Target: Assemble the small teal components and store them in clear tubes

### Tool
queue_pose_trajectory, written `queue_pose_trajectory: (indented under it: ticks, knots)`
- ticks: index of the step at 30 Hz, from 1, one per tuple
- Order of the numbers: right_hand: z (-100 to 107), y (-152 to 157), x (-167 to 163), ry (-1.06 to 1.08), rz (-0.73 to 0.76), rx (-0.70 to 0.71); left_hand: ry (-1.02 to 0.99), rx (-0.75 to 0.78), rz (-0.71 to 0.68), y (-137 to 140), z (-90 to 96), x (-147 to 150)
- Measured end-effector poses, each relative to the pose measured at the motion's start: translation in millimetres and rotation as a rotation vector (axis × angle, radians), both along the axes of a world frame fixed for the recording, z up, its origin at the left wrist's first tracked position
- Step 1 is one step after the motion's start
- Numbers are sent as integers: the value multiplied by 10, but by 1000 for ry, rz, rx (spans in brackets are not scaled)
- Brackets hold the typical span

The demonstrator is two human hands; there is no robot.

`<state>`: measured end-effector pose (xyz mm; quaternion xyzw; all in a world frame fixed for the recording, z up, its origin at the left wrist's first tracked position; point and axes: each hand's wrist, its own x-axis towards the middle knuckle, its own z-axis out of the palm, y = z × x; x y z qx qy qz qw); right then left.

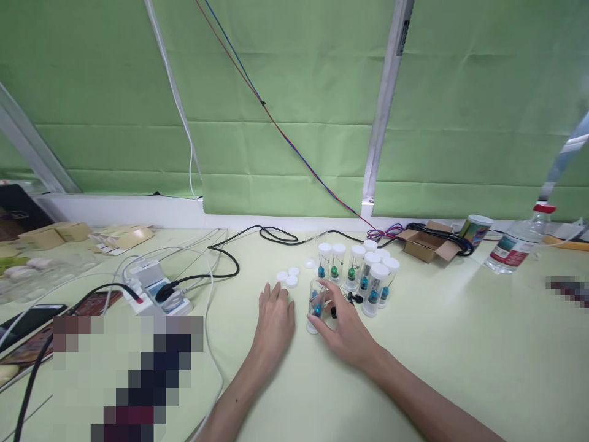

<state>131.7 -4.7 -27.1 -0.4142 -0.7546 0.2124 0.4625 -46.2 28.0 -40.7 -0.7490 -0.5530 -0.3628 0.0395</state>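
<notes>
Upright on the table stands an uncapped clear plastic tube (pixel 315 325) with blue parts inside. My right hand (pixel 343 322) is around it, thumb low on the near side and fingers higher up. My left hand (pixel 275 316) lies palm down, fingers stretched out to the edge of a small group of white caps (pixel 293 272); whether the fingertips touch one is hidden. Behind and right of my right hand is a cluster of capped tubes (pixel 375 288), holding blue or green parts with thin wires. Small black pieces (pixel 354 298) lie beside my right fingers.
Left are a power strip (pixel 172 301), loose cables, phones (pixel 32 322) and a clear tray (pixel 41 276). A small open cardboard box (pixel 426 245) with coiled black cable, a can (pixel 476 228) and a water bottle (pixel 518 242) stand back right. Green blinds (pixel 285 153) hang behind.
</notes>
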Motion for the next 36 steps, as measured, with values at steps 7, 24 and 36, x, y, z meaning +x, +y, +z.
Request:
queue_pose_trajectory:
  ticks: [7,24,36]
  knots:
    - [4,-6,0,-16,5,-36,138,-84,78,-55,119,15]
    - [45,-16,7,10,13,-16,-347,-110,-26,-88,223,92]
    - [60,-23,3,-77,57,-95,-960,-428,-320,-91,337,135]
